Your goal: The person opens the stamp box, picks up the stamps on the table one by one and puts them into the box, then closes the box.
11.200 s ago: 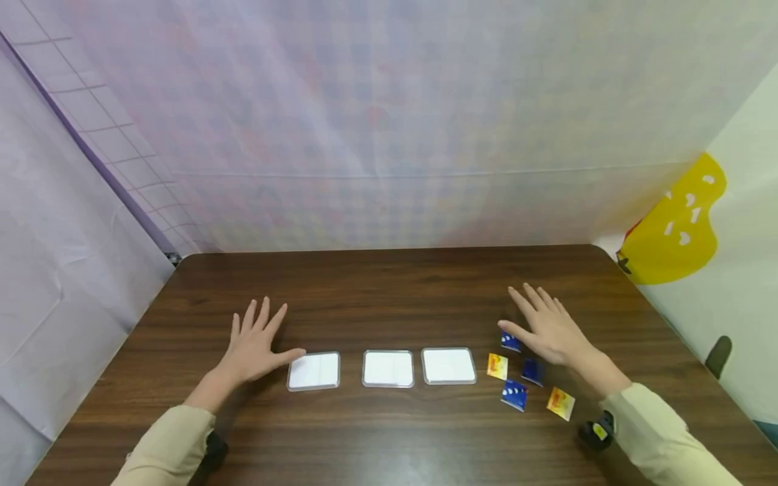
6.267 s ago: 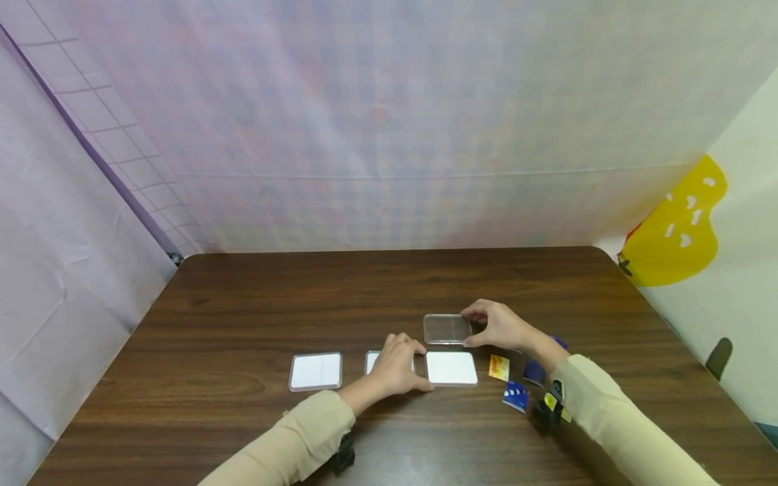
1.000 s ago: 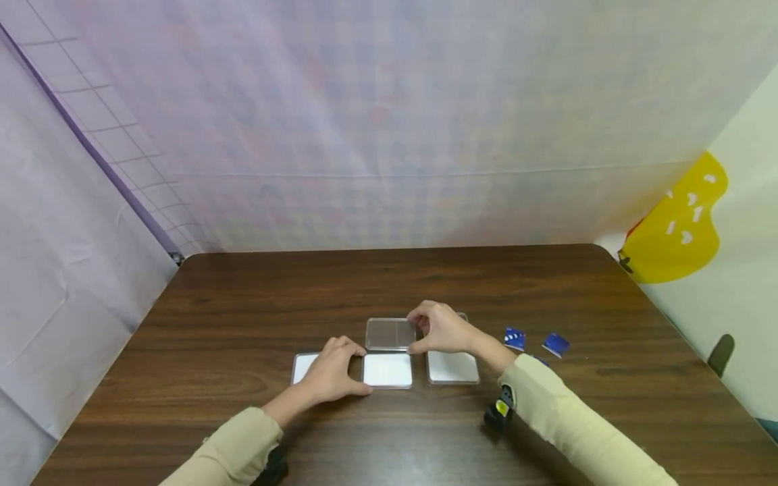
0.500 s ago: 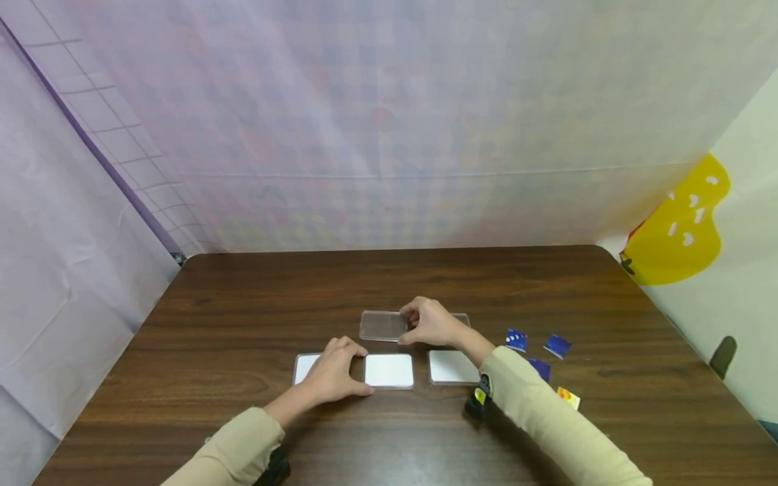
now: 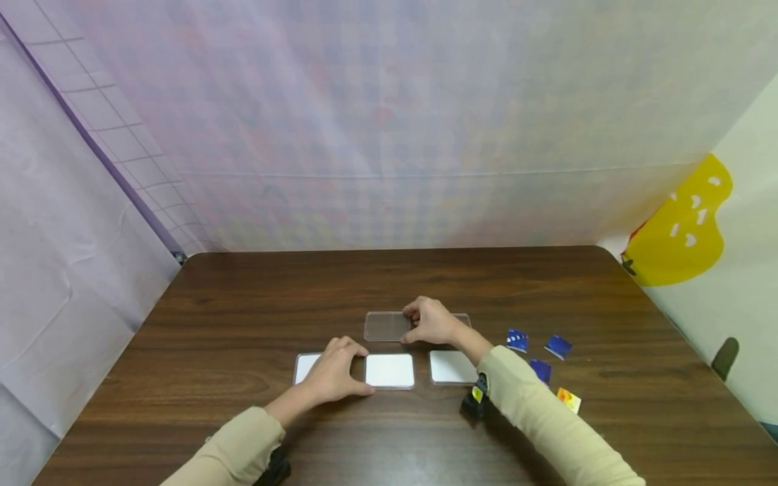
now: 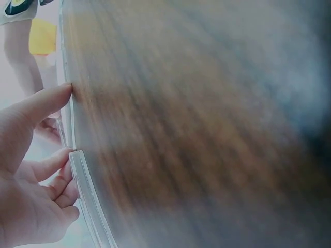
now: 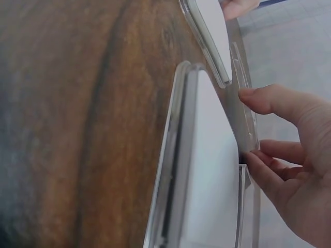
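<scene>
My left hand (image 5: 333,372) grips the left end of the middle white flat case (image 5: 389,371), thumb at its near corner and index finger at its far corner. Behind that case, my right hand (image 5: 433,322) pinches the right end of a clear plastic lid (image 5: 386,326). The left white case (image 5: 304,366) is partly covered by my left hand. Under my right forearm sits the right white case (image 5: 452,367), its edge also showing in the right wrist view. A second clear lid (image 5: 463,318) lies behind it, mostly hidden by my right hand.
Small square packets lie to the right: a blue one with white dots (image 5: 517,340), two plainer blue ones (image 5: 558,347), and a yellow one (image 5: 568,399) beside my sleeve. The brown wooden table (image 5: 273,290) ends at a pale curtain (image 5: 377,135).
Earlier both hands lay spread apart. The right and middle cases' clear lids came off and now lie behind them. Packets shifted; one yellow packet is out of sight. Lately the middle lid slid slightly back.
</scene>
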A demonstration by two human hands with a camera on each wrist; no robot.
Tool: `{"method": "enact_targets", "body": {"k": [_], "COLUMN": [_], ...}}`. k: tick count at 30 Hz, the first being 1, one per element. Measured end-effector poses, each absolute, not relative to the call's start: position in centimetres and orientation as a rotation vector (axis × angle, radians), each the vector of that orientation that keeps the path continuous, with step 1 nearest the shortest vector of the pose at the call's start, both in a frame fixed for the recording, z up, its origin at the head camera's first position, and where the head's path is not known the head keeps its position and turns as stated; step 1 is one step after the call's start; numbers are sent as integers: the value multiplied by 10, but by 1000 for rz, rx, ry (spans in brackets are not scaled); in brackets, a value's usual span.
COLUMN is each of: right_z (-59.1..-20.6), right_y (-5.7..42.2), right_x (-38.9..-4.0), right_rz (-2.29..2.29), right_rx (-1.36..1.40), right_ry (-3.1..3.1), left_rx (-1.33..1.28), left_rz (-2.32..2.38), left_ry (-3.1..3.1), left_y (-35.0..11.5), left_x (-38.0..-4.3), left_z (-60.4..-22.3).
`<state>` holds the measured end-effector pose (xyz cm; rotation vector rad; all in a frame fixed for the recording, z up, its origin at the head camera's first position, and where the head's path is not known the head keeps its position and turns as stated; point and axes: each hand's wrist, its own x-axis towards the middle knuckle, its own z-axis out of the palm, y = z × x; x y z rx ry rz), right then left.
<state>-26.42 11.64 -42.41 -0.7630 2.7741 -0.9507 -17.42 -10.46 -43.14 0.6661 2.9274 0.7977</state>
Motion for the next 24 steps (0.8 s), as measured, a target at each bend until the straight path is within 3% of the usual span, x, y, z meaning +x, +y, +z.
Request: {"method": "enact_targets", "body": {"k": [24], "right_z": [-422], "right_y": [120], "right_x": [-263], "right_rz": [-1004], "right_rx": [-754], "right_ry": [2755], "left_rx": [676], "left_rz": [800], "left_ry": [2926], "left_y": [-104], "left_x": [-174], "left_z": [-432]}}
